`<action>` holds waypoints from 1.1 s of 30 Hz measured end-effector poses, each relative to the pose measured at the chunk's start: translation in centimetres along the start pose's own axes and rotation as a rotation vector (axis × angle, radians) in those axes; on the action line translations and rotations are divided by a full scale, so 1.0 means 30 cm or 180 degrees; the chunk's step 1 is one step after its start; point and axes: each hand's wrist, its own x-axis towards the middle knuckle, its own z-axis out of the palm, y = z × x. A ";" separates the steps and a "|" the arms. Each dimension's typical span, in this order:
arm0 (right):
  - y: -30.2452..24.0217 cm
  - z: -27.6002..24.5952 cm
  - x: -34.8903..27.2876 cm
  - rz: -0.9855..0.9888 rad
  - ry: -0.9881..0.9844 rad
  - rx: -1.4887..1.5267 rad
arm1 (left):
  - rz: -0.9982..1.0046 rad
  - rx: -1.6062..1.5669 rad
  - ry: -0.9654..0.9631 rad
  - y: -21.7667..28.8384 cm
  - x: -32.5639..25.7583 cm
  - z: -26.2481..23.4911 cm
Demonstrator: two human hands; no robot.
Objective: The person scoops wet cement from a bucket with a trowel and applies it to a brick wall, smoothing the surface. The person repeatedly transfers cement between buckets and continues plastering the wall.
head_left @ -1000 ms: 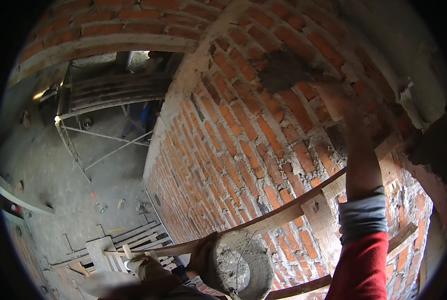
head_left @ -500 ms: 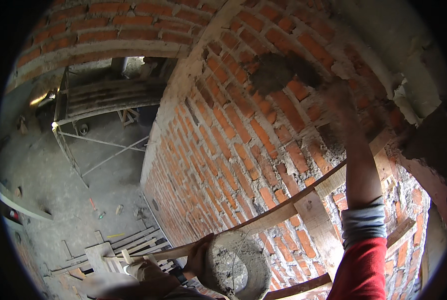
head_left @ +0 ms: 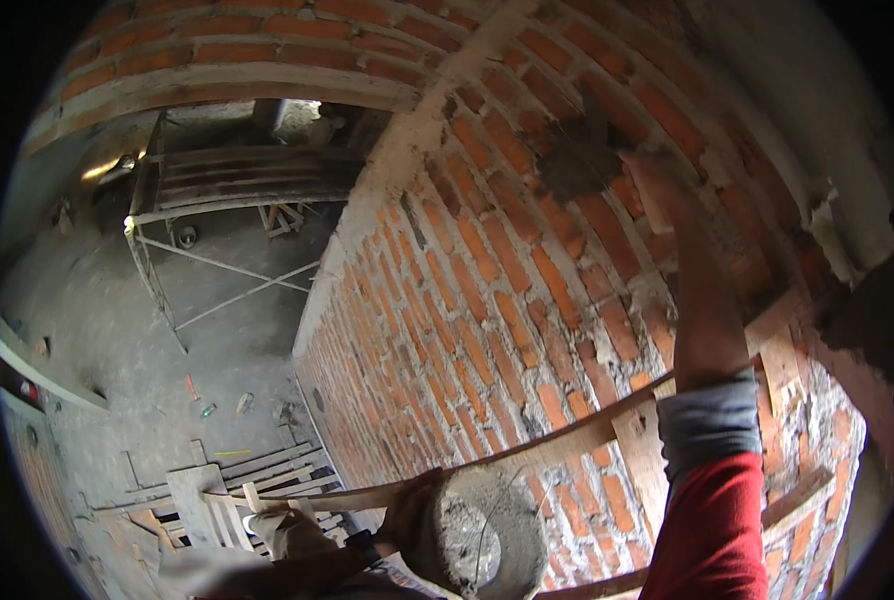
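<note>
My right hand (head_left: 657,185) is raised against the red brick wall (head_left: 487,300), gripping a trowel (head_left: 577,155) loaded with dark wet mortar that presses on the bricks. The sleeve on that arm is red with a grey cuff. Low in the picture, my left hand (head_left: 407,515) grips the rim of a round pan of grey mortar (head_left: 487,535), held close to the wall beside a wooden plank.
A wooden plank (head_left: 567,440) runs diagonally across the wall, with another board lower right. Far below lie a concrete floor (head_left: 117,330), a metal scaffold frame (head_left: 217,200) and stacked timber (head_left: 237,485). Grey plaster (head_left: 797,120) covers the wall at upper right.
My right hand has carried the trowel of mortar a little up and left along the wall. The pan has stayed in my left hand.
</note>
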 end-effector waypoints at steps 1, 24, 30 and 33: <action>0.021 0.005 0.027 0.0095 -0.0093 0.0107 | -0.0031 -0.0190 -0.0015 0.004 -0.004 0.003; -0.068 -0.228 -0.226 -0.0330 0.0099 0.0041 | -0.0304 -0.0381 -0.0192 0.031 0.005 -0.002; 0.099 -0.123 -0.084 -0.0320 0.0311 -0.1368 | -0.0072 -0.0227 -0.0152 0.036 0.011 0.003; 0.246 -0.118 -0.036 -0.0295 -0.0078 -0.0752 | -0.0416 -0.0588 -0.0095 0.031 0.011 0.012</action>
